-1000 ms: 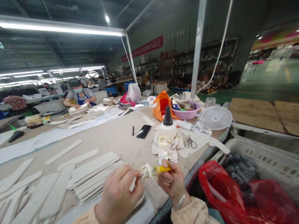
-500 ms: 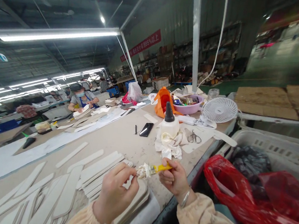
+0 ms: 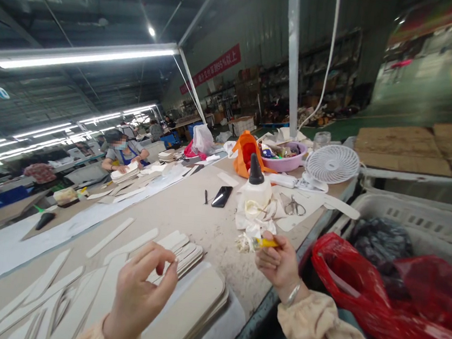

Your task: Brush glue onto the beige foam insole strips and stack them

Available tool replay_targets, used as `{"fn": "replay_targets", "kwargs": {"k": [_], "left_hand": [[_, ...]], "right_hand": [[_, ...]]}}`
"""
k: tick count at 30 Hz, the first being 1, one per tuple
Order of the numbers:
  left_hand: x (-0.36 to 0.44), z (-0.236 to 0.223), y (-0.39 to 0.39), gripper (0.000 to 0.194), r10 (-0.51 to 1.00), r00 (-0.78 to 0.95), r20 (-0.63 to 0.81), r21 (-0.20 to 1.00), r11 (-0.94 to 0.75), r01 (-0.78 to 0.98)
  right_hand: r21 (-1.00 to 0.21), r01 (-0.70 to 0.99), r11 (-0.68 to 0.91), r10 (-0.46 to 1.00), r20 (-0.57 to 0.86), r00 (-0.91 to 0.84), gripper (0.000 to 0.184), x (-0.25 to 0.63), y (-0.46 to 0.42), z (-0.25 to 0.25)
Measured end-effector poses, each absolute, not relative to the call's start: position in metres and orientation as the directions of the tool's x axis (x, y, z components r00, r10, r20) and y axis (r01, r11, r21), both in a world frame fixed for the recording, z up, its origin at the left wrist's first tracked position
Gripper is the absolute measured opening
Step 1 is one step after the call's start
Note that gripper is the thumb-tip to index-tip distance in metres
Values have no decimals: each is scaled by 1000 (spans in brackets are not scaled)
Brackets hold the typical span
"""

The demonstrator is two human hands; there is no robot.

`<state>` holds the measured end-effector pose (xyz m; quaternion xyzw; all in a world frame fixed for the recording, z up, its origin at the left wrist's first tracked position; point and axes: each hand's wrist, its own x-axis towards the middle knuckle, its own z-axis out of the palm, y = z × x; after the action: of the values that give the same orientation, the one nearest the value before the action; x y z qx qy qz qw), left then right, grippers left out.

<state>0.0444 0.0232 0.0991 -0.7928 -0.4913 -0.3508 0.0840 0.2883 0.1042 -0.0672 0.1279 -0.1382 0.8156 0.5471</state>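
Note:
My right hand grips the yellow handle of a brush; its ragged bristles are caked with white stuff and point left. My left hand hovers over the pale strips, thumb and forefinger pinched, perhaps on a tiny white bit too small to name. Below and between the hands lies a stack of pale, round-ended strips. More loose strips spread to the left, partly behind my left hand. Beyond the brush stands a white bottle with a black cone tip, wrapped in crumpled, smeared cloth.
Scissors, a black phone, an orange bag, a purple basin and a white fan are on the table. To the right, a crate holds red plastic bags. A co-worker handles pieces further off.
My hands have moved apart: the left went left and down, away from the bristles it was touching. The right carried the brush right and slightly up.

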Motion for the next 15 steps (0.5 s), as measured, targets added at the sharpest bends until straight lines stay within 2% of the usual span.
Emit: {"fn": "replay_targets", "kwargs": {"k": [5, 11, 15], "left_hand": [[53, 86, 21, 16, 823, 245, 513, 389, -477, 788], [74, 75, 26, 19, 892, 212, 400, 578, -425, 697], [82, 72, 33, 20, 957, 162, 239, 786, -289, 547]], "right_hand": [[54, -913, -405, 828, 445, -341, 10, 284, 99, -68], [47, -906, -421, 797, 495, -345, 19, 286, 101, -80], [82, -893, -442, 788, 511, -344, 18, 295, 103, -80]]}}
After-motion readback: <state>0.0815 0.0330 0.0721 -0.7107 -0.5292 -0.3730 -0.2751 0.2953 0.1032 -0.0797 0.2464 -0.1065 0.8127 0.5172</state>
